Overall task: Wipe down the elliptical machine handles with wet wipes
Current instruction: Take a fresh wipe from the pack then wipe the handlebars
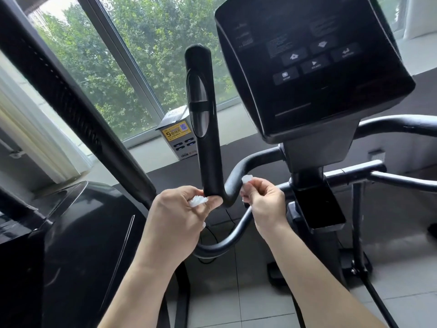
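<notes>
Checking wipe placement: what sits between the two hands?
In the head view, the bend of the black elliptical handle lies between the left hand and right hand, each pinching white wet wipe.

Daylight comes in through the window [142,67] across the upper left, and the sky patch in the top left corner blows out to white. The console [307,67] at upper right is backlit and dark, its button labels faint. The upright handle [201,102] carries a soft sheen. The left hand [175,214] and right hand [264,202] at centre are evenly lit, and the wet wipe [247,180] they pinch is nearly clipped white. Shadows are soft. Straight lines bow at the left edge, and fine detail is slightly smeared.
</notes>
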Demonstrator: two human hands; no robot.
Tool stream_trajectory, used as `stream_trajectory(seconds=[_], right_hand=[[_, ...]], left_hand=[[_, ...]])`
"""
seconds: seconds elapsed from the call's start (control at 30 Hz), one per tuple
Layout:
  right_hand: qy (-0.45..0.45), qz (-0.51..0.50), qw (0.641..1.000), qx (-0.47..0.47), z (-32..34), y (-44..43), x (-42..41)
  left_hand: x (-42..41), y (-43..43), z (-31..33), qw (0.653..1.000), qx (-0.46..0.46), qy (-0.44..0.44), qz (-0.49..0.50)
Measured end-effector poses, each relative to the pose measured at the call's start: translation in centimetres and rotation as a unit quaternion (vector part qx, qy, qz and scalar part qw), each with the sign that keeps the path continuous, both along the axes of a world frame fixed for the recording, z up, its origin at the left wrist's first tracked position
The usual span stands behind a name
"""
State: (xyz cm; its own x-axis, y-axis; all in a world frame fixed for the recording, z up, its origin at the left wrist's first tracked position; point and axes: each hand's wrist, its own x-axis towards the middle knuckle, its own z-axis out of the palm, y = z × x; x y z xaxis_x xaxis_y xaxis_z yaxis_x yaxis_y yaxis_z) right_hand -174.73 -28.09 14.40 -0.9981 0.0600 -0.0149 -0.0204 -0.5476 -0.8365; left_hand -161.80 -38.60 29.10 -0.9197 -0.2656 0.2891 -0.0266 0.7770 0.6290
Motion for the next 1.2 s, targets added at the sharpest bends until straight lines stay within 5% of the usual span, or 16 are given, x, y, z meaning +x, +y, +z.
stream_trajectory(seconds=[0.13, 0.4, 0.57, 0.77, 1.03, 1.2], right_hand=[[0.135, 0.17, 0.975, 0.038, 0.4, 2.9, 4.1], [0.069, -0.085, 0.981, 0.159, 2.1, 1.4, -1.1], [0.07, -0.088, 0.985, 0.134, 2.1, 0.5, -0.4], [0.243, 0.025, 0.963, 0.116, 2.7, 2.1, 3.4], [0.045, -0.243, 0.958, 0.148, 1.9, -0.4, -4.1], [0.087, -0.134, 0.979, 0.125, 1.4, -0.4, -1.6]], left_hand=[[-0.1, 0.1, 0.0, 1.0, -0.01, 0.002, 0.0], [0.0, 0.1, 0.0, 1.0, -0.014, -0.005, 0.006], [-0.1, 0.0, 0.1, 1.0, -0.016, -0.009, 0.006], [-0.1, 0.0, 0.1, 1.0, -0.014, 0.0, 0.0], [-0.2, -0.1, 0.1, 1.0, -0.017, -0.009, 0.001], [-0.4, -0.2, 0.2, 1.0, -0.024, -0.015, 0.0]])
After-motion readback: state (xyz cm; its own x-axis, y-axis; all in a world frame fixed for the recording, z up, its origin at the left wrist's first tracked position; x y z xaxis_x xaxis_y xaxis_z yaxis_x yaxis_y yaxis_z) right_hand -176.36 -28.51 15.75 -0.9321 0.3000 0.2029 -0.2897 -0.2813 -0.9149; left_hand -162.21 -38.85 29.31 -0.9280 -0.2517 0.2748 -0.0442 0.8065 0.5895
